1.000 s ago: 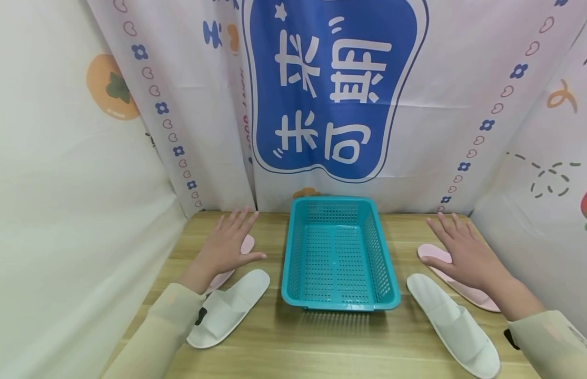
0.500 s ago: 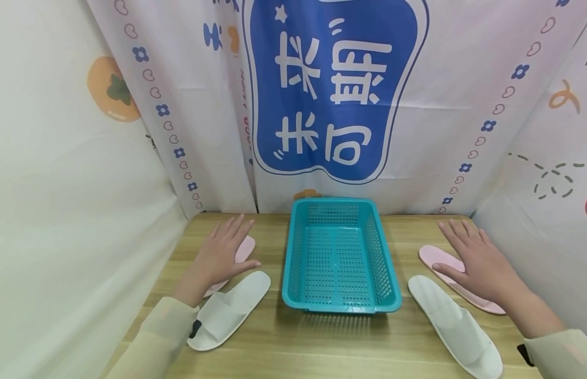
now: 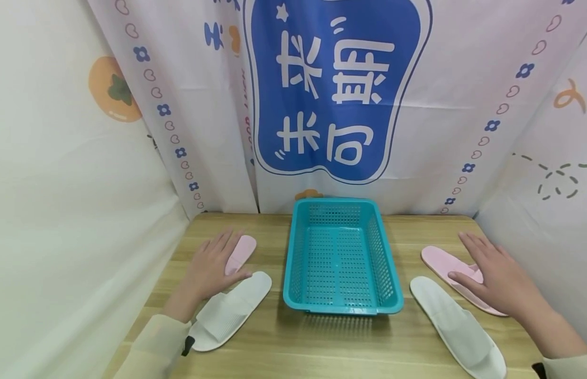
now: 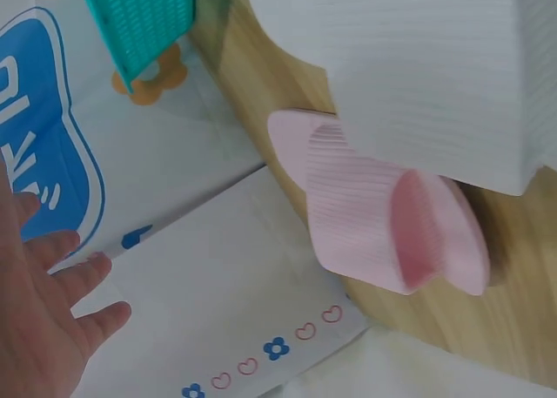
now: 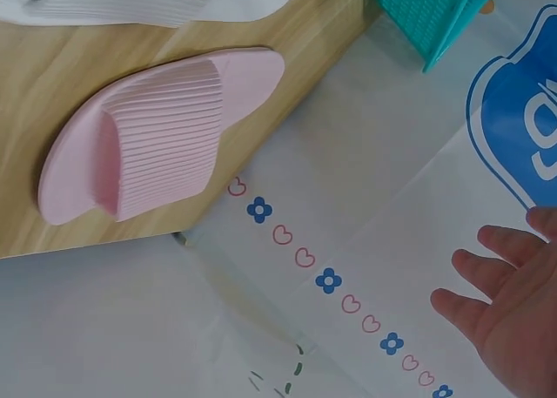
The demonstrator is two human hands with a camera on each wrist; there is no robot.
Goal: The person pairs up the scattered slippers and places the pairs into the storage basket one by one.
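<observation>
We see our left hand (image 3: pixel 209 267) spread flat, fingers straight and a little apart, above the near part of the left pink slipper (image 3: pixel 237 254), whose toe shows beyond the fingertips; whether the palm touches it we cannot tell. Just beside that slipper, on its basket side, lies a white slipper (image 3: pixel 228 310), its heel end close to our left sleeve (image 3: pixel 157 351). Our right hand (image 3: pixel 498 277) is likewise open with fingers extended, over the middle of the right pink slipper (image 3: pixel 441 261), holding nothing; contact there is also unclear from the head view. The other white slipper (image 3: pixel 458 327) lies between that pink one and the teal basket (image 3: pixel 340 304), near the bench's front edge. The basket sits in the middle of the wooden bench (image 3: pixel 321 347), with both pairs well apart on either side of it. From the left wrist view the pink slipper (image 4: pixel 383 206) lies partly under the white one's edge, and from the right wrist view the other pink slipper (image 5: pixel 161 128) rests on the wood near the bench's edge. A printed curtain (image 3: pixel 340 89) hangs behind.
</observation>
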